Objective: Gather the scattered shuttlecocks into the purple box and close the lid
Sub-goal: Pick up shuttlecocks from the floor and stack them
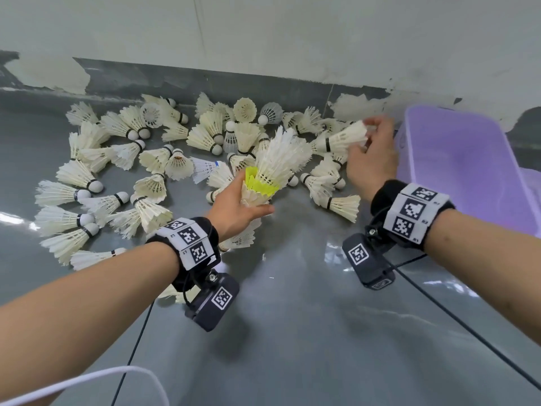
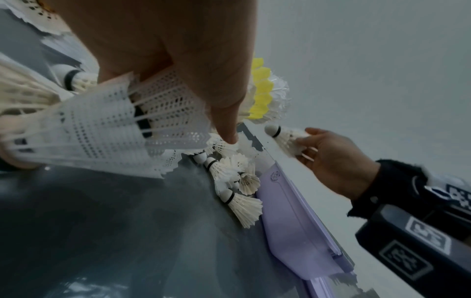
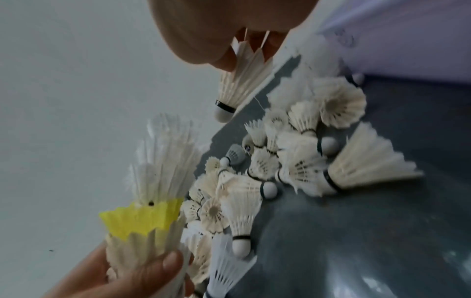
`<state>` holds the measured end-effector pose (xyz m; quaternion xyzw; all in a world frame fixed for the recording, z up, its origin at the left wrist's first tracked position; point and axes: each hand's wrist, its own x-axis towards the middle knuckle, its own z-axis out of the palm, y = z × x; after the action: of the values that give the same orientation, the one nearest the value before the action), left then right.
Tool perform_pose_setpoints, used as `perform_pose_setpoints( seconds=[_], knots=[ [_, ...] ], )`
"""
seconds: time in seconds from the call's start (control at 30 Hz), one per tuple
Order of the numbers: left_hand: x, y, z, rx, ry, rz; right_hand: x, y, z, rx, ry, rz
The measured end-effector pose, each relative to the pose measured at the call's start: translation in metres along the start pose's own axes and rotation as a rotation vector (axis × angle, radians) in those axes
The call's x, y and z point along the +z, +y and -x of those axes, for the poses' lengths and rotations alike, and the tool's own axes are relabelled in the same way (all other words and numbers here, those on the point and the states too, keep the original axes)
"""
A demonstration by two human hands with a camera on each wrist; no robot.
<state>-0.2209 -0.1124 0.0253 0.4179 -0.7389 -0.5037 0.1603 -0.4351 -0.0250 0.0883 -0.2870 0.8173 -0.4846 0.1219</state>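
The left hand (image 1: 234,209) grips a nested stack of shuttlecocks (image 1: 272,168); the right hand (image 1: 370,159) pinches one feather shuttlecock (image 1: 341,140) by its skirt, left of the open purple box (image 1: 468,159). Light, crushable feathers: the cork end probably gives a safer hold.

White shuttlecocks (image 1: 87,183), one yellow shuttlecock (image 1: 257,183), a purple box (image 1: 468,159), grey floor (image 1: 292,317), black-and-white checkered wristbands (image 1: 191,243).

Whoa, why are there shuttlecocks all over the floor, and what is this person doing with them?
A person is tidying them up. The left hand holds a nested stack of shuttlecocks, one of them yellow. The right hand pinches a single shuttlecock by its feathers. Dozens more lie on the grey floor. The purple box stands open at the right.
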Motion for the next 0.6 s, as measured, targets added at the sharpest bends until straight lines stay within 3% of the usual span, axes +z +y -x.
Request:
perform_pose_setpoints(
  seconds=[0.07,0.37,0.47,0.6],
  knots=[
    [0.009,0.003,-0.001,0.007,-0.026,-0.029,-0.003,-0.002,-0.008,-0.053,-0.009,-0.017],
    [0.048,0.051,-0.011,0.055,-0.116,-0.058,-0.01,-0.001,-0.016,-0.008,-0.149,-0.169],
    [0.064,0.064,-0.011,0.021,-0.13,-0.001,-0.015,0.002,-0.025,-0.003,-0.139,-0.192],
    [0.084,0.088,-0.01,-0.028,-0.167,0.112,-0.03,0.004,-0.03,0.044,-0.233,-0.315]
  ],
)
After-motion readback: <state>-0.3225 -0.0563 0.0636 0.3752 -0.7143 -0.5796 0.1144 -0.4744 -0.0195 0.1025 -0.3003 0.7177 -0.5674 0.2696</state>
